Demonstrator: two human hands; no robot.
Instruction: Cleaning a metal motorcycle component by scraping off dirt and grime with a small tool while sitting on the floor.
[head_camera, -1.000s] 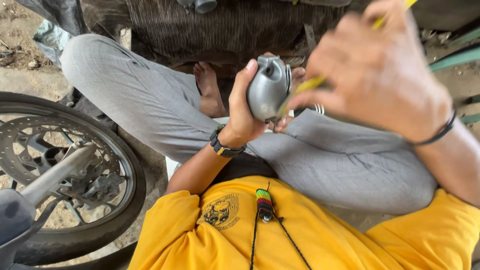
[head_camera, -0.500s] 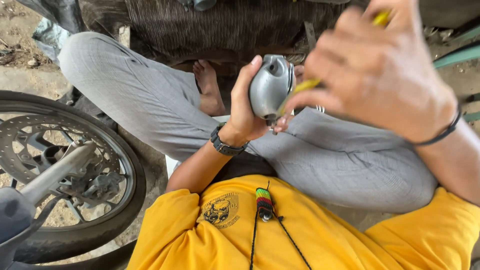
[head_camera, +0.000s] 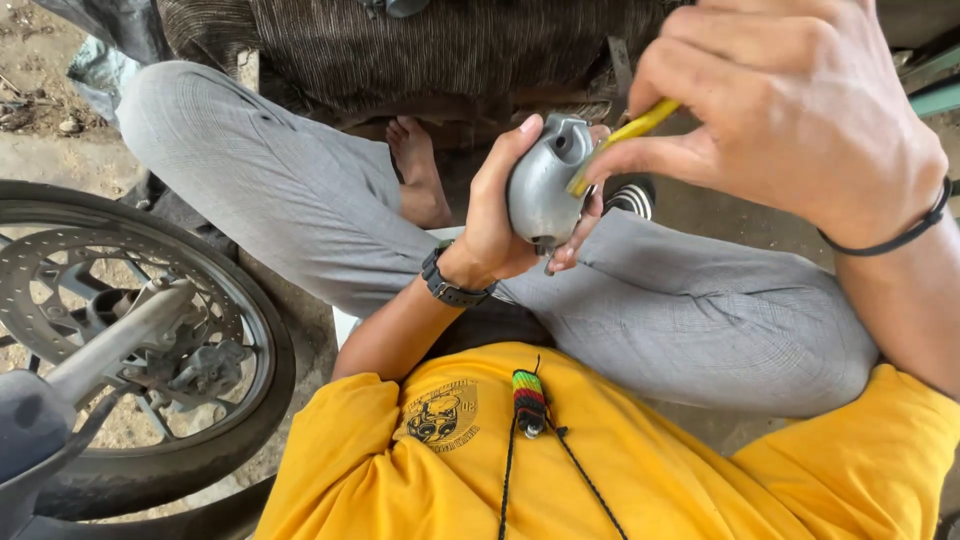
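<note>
My left hand (head_camera: 497, 215) grips a rounded grey metal housing part (head_camera: 545, 185) above my crossed legs. A dark watch sits on that wrist. My right hand (head_camera: 790, 110) is close to the camera at the upper right and pinches a thin yellow-handled tool (head_camera: 622, 137). The tool's tip rests against the upper right side of the metal part, near an opening. A black band circles my right wrist. My bare foot (head_camera: 418, 170) shows behind the left hand.
A motorcycle front wheel (head_camera: 130, 340) with brake disc and fork stands at the left, close to my knee. My grey trousers (head_camera: 700, 310) and yellow shirt (head_camera: 600, 460) fill the foreground. A dark striped cloth (head_camera: 430, 50) hangs behind. Bare dirt ground lies at the upper left.
My right hand has shifted slightly and the yellow tool's tip has moved in against the metal part. The left hand keeps its hold and has tilted the part a little.
</note>
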